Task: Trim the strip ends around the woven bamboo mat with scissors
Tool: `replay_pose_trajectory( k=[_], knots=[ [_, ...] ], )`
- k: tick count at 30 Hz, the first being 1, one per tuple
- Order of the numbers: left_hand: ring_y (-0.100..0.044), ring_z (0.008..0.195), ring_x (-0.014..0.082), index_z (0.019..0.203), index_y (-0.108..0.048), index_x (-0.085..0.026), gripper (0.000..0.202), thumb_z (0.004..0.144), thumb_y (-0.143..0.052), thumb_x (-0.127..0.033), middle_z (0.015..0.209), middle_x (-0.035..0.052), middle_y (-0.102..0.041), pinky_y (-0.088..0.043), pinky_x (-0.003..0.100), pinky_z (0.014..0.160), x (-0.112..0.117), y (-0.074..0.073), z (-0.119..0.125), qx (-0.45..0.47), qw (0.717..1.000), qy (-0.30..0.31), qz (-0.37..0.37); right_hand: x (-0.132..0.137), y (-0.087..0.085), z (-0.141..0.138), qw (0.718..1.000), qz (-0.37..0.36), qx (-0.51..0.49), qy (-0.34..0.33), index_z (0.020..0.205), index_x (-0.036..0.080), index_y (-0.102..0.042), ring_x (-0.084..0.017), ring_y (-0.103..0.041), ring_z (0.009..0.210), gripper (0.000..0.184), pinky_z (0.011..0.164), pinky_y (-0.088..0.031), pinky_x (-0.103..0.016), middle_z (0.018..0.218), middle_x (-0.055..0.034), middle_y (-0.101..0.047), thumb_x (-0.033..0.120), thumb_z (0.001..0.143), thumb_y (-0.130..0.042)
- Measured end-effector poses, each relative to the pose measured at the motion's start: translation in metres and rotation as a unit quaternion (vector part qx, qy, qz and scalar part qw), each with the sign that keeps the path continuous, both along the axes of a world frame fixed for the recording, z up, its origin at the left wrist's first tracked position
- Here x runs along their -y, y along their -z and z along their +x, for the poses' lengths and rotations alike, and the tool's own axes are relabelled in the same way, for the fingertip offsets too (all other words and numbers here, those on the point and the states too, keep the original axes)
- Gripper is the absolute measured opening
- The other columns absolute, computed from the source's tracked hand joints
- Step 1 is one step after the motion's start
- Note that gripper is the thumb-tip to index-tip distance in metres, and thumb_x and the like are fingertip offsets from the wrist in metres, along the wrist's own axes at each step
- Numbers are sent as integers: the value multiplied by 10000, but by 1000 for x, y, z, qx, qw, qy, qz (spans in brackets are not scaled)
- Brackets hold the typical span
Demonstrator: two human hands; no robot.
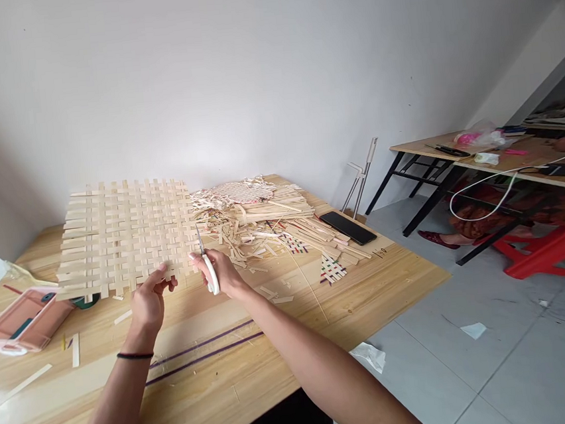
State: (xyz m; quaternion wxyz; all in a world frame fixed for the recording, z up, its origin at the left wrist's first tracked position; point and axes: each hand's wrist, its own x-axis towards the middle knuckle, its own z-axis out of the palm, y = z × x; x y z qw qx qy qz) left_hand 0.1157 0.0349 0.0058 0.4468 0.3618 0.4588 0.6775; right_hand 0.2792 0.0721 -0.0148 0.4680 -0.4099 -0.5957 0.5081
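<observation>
A woven mat of pale flat strips [129, 233], its strip ends sticking out unevenly along the left, is held up at a tilt over the table. My left hand [150, 295] pinches its lower edge between thumb and fingers. At the mat's right edge, my right hand [221, 271] grips white-handled scissors [211, 274], fingers around the loops and blades pointing up and away. The blades lie close to the strip ends; whether they touch a strip I cannot tell.
Behind lie bundled strips [272, 207] and loose offcuts. A black phone [348, 227] rests near the table's right edge, a small woven triangle [332, 269] before it. Left stands a pink divided basket [28, 320]. Another person's foot [439, 238] shows beneath a second table [421, 148], near a red stool [550, 249].
</observation>
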Motion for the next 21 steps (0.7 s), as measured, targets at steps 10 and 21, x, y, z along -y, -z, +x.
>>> replay_pose_trajectory(
  k=[10, 21],
  knots=[
    [-548, 570, 188, 674, -744, -153, 300, 636, -838, -436, 581, 34, -617, -399, 341, 544, 0, 3, -1, -4, 1000, 3, -5, 1, -3, 3, 999, 25, 19, 13, 694, 212, -531, -109, -487, 462, 515, 463, -353, -218, 534, 46, -517, 676, 888, -638],
    [-520, 574, 176, 691, -781, -154, 319, 613, -851, -456, 610, 33, -612, -388, 337, 537, 2, 1, 2, 0, 1000, 11, -8, 3, -5, 4, 1000, 1, -11, 10, 706, 216, -555, -115, -494, 381, 504, 403, -381, -224, 468, 58, -494, 678, 863, -680]
  ],
)
